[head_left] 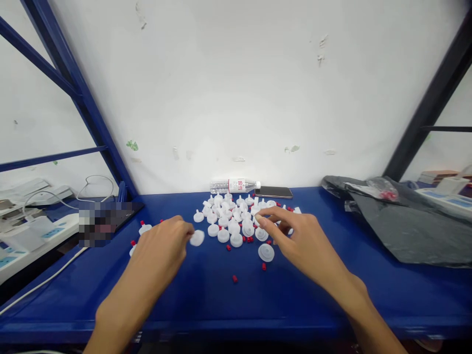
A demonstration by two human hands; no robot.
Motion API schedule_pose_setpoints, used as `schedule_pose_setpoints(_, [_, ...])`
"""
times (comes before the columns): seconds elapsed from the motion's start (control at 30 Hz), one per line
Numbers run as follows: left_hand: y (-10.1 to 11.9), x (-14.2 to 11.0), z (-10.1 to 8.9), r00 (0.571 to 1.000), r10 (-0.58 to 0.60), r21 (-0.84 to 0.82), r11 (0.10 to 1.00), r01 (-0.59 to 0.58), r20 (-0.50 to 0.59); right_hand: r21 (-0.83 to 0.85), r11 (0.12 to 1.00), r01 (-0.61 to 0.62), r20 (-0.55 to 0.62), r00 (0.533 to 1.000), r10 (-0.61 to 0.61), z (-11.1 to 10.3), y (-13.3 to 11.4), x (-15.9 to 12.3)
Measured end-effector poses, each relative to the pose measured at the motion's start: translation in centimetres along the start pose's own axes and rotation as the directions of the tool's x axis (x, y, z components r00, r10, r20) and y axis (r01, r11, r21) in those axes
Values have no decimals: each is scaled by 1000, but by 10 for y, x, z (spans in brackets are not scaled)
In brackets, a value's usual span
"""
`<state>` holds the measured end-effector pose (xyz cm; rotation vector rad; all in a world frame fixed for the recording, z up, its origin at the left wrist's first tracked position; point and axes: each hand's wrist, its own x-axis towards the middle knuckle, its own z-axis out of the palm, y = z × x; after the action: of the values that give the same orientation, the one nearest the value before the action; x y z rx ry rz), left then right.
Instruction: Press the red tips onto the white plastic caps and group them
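Observation:
My left hand (pixel 162 250) is closed, its fingertips pinching the edge of a white round plastic piece with a disc-like base (pixel 197 238). My right hand (pixel 300 233) hovers at the right side of a pile of white spouted plastic pieces (pixel 234 226). Its thumb and index tips are close together; whether anything is between them is hidden. Small red caps (pixel 235 279) lie among and in front of the pile. One white piece (pixel 266 252) lies apart below my right fingers. Left of my left hand, white pieces topped with red caps (pixel 144 227) stand partly hidden.
Behind the pile, a clear plastic bottle (pixel 234 186) lies on its side by a phone (pixel 274 192). A dark grey plastic bag (pixel 409 226) covers the right of the blue table (pixel 206 300). Power strips (pixel 47 233) and cables are at the left. Blue frame posts (pixel 88 108) rise at the side.

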<state>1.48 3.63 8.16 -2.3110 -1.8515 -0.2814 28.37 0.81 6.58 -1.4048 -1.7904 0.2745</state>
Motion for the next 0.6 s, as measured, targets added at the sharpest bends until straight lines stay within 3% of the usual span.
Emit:
schedule_pose_setpoints(0.07, [-14, 1, 3, 994, -76, 136, 989, 64, 80, -52, 998, -26, 8, 1000, 26, -2, 5, 1])
schedule_pose_setpoints(0.17, [-24, 4, 9, 980, -119, 254, 964, 77, 158, -165, 986, -36, 118, 991, 56, -4, 13, -1])
schedule_pose_setpoints(0.27, [-25, 8, 11, 977, -125, 235, 968, 83, 171, -281, 960, -15, 243, 966, 86, -1, 17, -6])
schedule_pose_setpoints(0.4, [-23, 10, 11, 972, -167, 143, 979, 144, 164, -397, 918, -15, 325, 933, 156, 3, 15, -10])
schedule_pose_setpoints(0.6, [-21, 10, 12, 965, -215, 140, 971, 194, 152, -340, 940, -40, 356, 919, 168, 1, 15, -9])
